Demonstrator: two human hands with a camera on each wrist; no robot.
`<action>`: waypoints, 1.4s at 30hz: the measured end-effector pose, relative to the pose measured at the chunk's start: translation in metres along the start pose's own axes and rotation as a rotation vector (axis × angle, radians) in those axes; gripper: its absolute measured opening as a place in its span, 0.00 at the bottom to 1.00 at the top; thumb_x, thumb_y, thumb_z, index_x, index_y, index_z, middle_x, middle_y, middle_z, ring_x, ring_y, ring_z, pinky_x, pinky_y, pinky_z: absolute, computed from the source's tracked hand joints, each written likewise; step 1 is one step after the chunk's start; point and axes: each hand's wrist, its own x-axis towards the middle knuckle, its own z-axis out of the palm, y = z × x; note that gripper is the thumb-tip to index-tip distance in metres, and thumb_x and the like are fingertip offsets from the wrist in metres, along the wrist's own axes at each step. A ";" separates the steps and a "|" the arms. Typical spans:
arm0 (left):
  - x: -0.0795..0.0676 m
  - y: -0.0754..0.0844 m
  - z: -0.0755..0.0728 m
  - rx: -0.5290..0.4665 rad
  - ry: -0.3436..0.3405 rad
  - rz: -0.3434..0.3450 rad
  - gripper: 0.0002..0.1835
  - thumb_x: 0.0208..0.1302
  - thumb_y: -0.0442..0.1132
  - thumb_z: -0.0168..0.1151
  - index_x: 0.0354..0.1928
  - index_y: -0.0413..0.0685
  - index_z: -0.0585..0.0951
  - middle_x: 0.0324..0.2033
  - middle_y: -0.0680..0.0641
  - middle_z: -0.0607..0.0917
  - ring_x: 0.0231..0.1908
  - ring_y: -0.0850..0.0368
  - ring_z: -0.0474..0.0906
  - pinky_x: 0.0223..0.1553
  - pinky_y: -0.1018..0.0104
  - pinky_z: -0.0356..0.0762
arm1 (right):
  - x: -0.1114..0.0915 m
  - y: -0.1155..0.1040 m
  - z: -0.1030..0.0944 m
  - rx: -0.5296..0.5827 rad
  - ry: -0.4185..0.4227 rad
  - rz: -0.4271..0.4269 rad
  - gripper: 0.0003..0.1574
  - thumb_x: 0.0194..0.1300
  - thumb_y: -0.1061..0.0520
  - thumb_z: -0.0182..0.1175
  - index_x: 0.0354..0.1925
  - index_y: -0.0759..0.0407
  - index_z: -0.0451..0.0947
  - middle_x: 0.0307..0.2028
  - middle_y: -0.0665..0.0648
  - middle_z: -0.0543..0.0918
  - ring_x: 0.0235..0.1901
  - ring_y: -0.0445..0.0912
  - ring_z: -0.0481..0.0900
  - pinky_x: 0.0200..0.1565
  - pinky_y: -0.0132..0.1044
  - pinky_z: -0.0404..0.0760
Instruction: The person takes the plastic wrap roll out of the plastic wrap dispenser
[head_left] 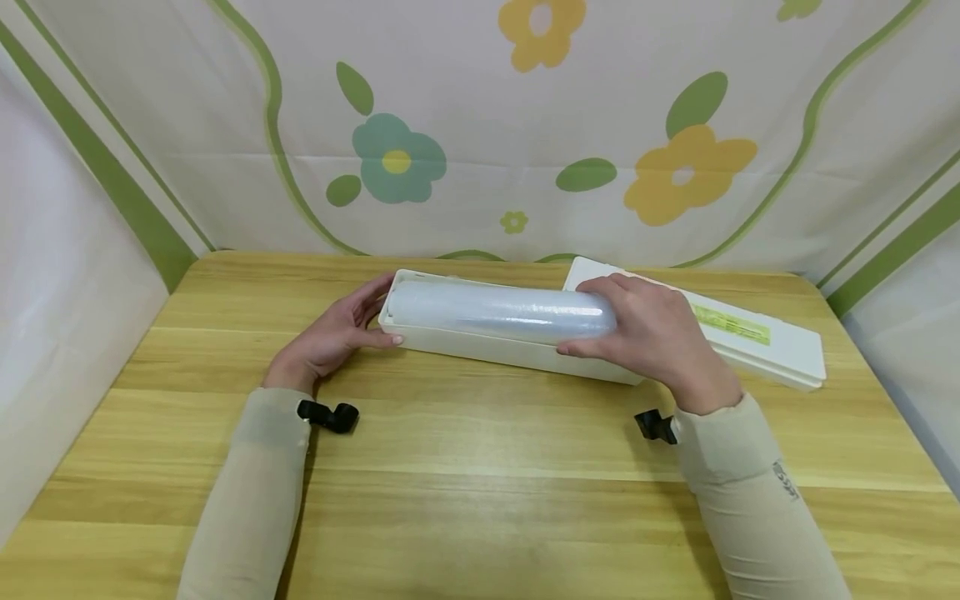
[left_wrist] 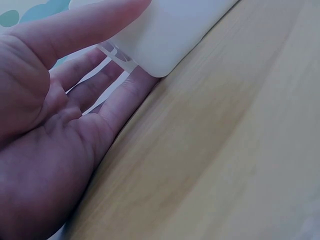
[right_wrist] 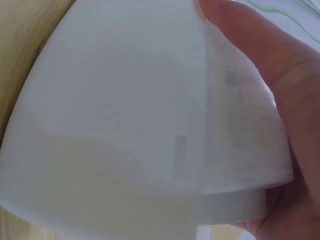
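A long white box [head_left: 480, 347] stands uncovered near the back of the table. Along it lies a roll of cling film [head_left: 495, 308], clear and shiny, its left end inside the box. My right hand [head_left: 645, 329] grips the roll's right end, thumb at the front and fingers over the back. In the right wrist view, the box wall [right_wrist: 110, 110] fills much of the frame, with the roll [right_wrist: 245, 120] behind it beside my thumb. My left hand [head_left: 337, 333] holds the box's left end, thumb on the front wall, the other fingers [left_wrist: 125, 97] around the end.
The white lid [head_left: 795, 346] with a yellow-green label [head_left: 731, 323] lies slanted behind and right of the box. All of this rests on a wood-grain table [head_left: 465, 483]. A flower-printed curtain [head_left: 480, 125] hangs along the table's back edge.
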 end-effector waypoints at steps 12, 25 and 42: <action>0.000 0.001 0.000 0.000 0.001 -0.005 0.57 0.64 0.23 0.73 0.88 0.58 0.52 0.87 0.50 0.55 0.86 0.49 0.49 0.62 0.77 0.79 | 0.000 0.001 -0.001 0.046 -0.071 0.023 0.43 0.49 0.30 0.83 0.58 0.48 0.88 0.47 0.51 0.93 0.40 0.48 0.87 0.40 0.47 0.82; 0.000 0.000 -0.001 0.000 0.000 0.001 0.57 0.64 0.25 0.74 0.88 0.58 0.53 0.86 0.50 0.56 0.86 0.49 0.49 0.62 0.78 0.77 | 0.000 0.000 -0.002 -0.011 -0.027 -0.088 0.45 0.52 0.30 0.82 0.63 0.47 0.86 0.50 0.54 0.93 0.43 0.52 0.90 0.38 0.50 0.85; 0.001 0.000 0.000 -0.008 -0.001 0.003 0.57 0.64 0.23 0.72 0.88 0.57 0.52 0.87 0.51 0.55 0.86 0.49 0.48 0.61 0.78 0.78 | 0.003 0.005 0.018 -0.124 0.234 -0.222 0.52 0.31 0.22 0.83 0.50 0.51 0.89 0.33 0.54 0.89 0.24 0.50 0.82 0.21 0.43 0.75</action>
